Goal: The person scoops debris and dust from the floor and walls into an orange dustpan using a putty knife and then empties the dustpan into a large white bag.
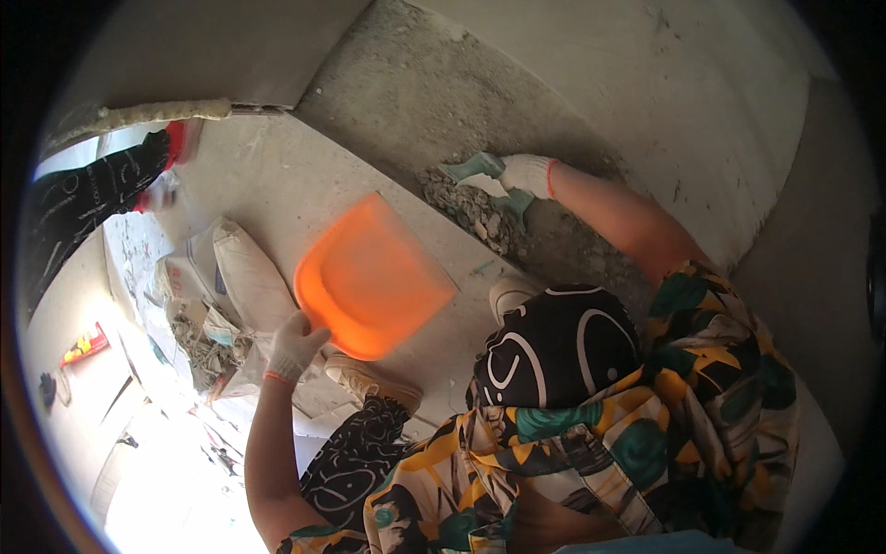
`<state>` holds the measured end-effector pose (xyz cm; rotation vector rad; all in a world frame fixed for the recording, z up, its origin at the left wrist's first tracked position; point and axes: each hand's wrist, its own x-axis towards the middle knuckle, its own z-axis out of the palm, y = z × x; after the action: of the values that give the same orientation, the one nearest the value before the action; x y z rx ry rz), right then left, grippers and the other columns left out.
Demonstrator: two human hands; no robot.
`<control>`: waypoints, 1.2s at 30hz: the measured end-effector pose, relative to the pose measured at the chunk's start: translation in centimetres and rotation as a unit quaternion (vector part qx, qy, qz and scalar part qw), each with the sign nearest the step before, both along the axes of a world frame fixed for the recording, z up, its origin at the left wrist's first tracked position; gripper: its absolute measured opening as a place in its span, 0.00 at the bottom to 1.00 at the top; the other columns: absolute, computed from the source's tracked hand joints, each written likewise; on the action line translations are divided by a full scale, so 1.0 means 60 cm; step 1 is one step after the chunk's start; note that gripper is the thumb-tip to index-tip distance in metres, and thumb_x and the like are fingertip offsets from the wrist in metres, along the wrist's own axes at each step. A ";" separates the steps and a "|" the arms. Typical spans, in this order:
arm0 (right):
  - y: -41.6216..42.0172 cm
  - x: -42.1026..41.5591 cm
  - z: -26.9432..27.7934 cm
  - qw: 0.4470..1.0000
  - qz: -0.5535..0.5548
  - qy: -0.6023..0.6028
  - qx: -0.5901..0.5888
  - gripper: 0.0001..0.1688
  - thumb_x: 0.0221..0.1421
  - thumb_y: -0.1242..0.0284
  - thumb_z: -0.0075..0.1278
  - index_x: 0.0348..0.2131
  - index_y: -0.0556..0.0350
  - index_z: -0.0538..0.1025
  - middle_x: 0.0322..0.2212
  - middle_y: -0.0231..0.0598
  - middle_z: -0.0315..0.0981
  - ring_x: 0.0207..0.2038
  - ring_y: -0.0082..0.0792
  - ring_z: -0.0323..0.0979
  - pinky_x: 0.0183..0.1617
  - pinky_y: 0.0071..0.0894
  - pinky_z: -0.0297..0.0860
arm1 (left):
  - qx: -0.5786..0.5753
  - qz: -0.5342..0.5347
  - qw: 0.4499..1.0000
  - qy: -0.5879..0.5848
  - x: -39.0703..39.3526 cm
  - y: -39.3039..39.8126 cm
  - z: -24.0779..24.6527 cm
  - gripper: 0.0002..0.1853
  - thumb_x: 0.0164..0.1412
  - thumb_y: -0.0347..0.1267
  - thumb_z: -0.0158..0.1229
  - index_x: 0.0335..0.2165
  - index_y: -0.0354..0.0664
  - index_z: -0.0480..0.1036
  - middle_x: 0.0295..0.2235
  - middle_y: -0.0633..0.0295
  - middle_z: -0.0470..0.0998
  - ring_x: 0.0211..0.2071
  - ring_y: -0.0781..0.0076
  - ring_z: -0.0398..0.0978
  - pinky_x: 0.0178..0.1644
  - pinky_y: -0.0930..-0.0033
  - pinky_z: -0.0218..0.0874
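My left hand (299, 345), in a white knit glove, grips the near left rim of an orange plastic dustpan (377, 277). The pan's flat lip points toward the ledge beside the dirt, and no rubble shows on it. At the upper right, my right hand (522, 174), gloved too, holds a pale green and white piece (477, 170) whose material I cannot tell. It rests at a heap of grey rubble (477, 211) on the dusty floor. Part of the piece is hidden by the fingers.
Left of the dustpan stands an open sack of debris (208, 339), next to a filled pale sack (252, 277). Another person's leg (97, 187) in black patterned trousers is at the far left. A straight floor edge (387, 181) borders the dirt; my shoes are close to the dustpan and rubble.
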<state>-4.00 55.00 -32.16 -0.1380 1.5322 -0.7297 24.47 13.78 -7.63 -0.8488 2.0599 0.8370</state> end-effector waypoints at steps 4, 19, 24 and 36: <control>0.013 0.000 0.017 0.998 -0.011 -0.029 0.054 0.46 0.55 0.61 0.62 0.67 0.58 0.63 0.64 0.55 0.63 0.56 0.45 0.69 0.56 0.44 0.67 | 0.085 0.080 0.993 -0.032 0.017 0.071 -0.007 0.19 0.56 0.33 0.64 0.43 0.30 0.76 0.34 0.61 0.81 0.36 0.78 0.77 0.42 0.73 0.69; -0.043 -0.005 0.146 0.990 -0.108 -0.020 -0.083 0.25 0.56 0.64 0.60 0.50 0.57 0.78 0.42 0.36 0.78 0.41 0.29 0.72 0.47 0.35 0.68 | 0.067 0.108 0.990 -0.069 0.023 0.124 -0.008 0.21 0.53 0.37 0.66 0.39 0.29 0.76 0.28 0.61 0.79 0.27 0.75 0.76 0.33 0.70 0.70; -0.067 0.061 0.235 0.980 -0.043 0.178 -0.079 0.29 0.56 0.67 0.57 0.56 0.53 0.75 0.46 0.44 0.80 0.48 0.40 0.77 0.53 0.39 0.70 | 0.102 0.165 0.979 -0.058 0.011 0.143 -0.031 0.21 0.54 0.36 0.66 0.41 0.30 0.75 0.28 0.63 0.78 0.24 0.78 0.75 0.27 0.73 0.69; -0.198 0.222 0.333 0.934 0.155 0.280 -0.156 0.19 0.59 0.69 0.49 0.48 0.60 0.73 0.45 0.59 0.73 0.48 0.57 0.76 0.52 0.54 0.73 | 0.127 0.183 0.974 -0.024 0.009 0.130 -0.048 0.18 0.57 0.37 0.63 0.41 0.32 0.77 0.26 0.64 0.78 0.23 0.79 0.75 0.26 0.74 0.68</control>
<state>9.30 43.13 -12.18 -0.8714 1.8593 -0.7057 25.01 21.59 -10.49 -1.1082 1.7285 1.2361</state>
